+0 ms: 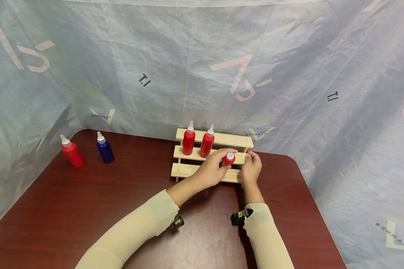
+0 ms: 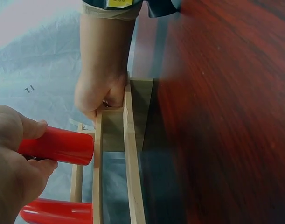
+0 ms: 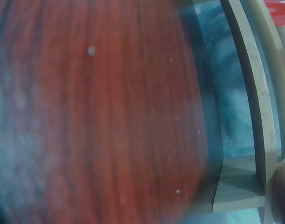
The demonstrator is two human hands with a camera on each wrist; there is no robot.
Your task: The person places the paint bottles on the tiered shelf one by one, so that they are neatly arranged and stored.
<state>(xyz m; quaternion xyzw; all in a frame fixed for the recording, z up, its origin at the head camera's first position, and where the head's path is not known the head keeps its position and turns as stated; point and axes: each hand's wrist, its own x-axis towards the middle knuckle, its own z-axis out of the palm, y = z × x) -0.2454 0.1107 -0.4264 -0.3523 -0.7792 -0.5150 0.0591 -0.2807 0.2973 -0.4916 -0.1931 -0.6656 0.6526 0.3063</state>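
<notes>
My left hand (image 1: 209, 171) holds a red squeeze bottle (image 2: 67, 145) with a white cap between thumb and fingers. The bottle's base is right at the middle tier of a three-tier wooden rack (image 1: 186, 170), towards its right end. Around that right end, my right hand (image 1: 251, 169) grips the wood; in the left wrist view its fingers are curled at the end of the tiers. Left of the held bottle, two red squeeze bottles, one (image 1: 188, 142) beside the other (image 1: 207, 144), stand upright on the middle tier with white nozzles.
On the dark red table (image 1: 128, 209), a red bottle (image 1: 74, 154) and a blue bottle (image 1: 105, 151) with white nozzles stand at the far left. A grey printed cloth (image 1: 175, 74) hangs behind the table, close behind the rack.
</notes>
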